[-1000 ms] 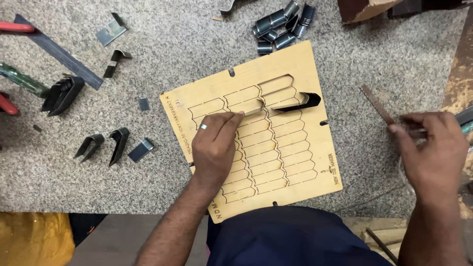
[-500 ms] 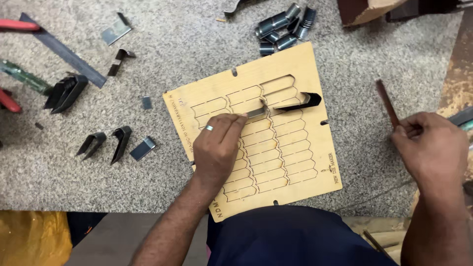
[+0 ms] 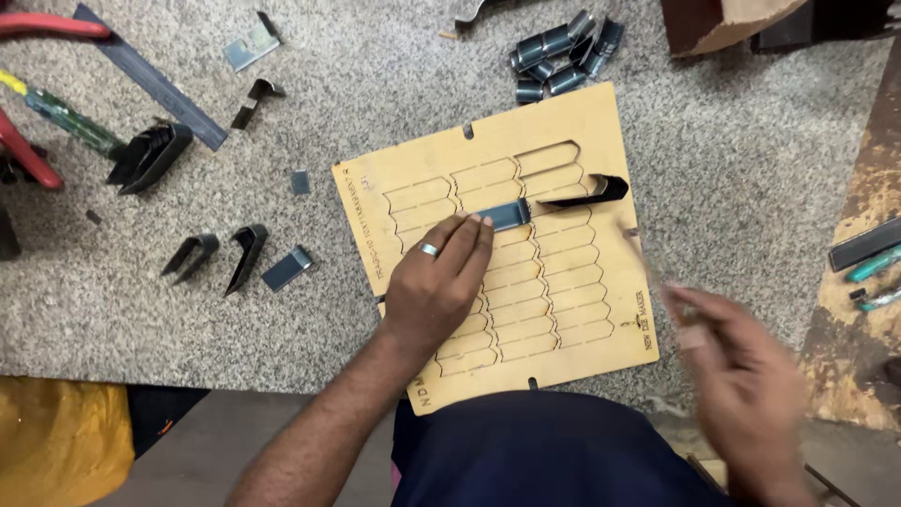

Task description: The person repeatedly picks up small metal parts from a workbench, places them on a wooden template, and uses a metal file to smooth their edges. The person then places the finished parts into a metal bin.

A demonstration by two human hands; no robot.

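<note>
Steel strip (image 3: 507, 215) lies on the slotted wooden board (image 3: 582, 122), pinned under the left hand's (image 3: 436, 286) closed fingertips as before. The right hand (image 3: 741, 376), earlier raised off to the side, now blurs low over the board's right edge, gripping a thin rod (image 3: 648, 263). A bent black blade (image 3: 587, 193) sits just beyond the strip on the tabletop's (image 3: 375, 84) board.

Blurred by motion at 4 o'clock: right hand (image 3: 751, 376) and the thin tool (image 3: 648, 263) in it, grip unreadable. Hidden under left hand (image 3: 436, 282): part of plywood board (image 3: 582, 122). Cut off at 9 o'clock: red handle (image 3: 28, 155). Cut off at 3 o'clock: 2 pens (image 3: 873, 282).
</note>
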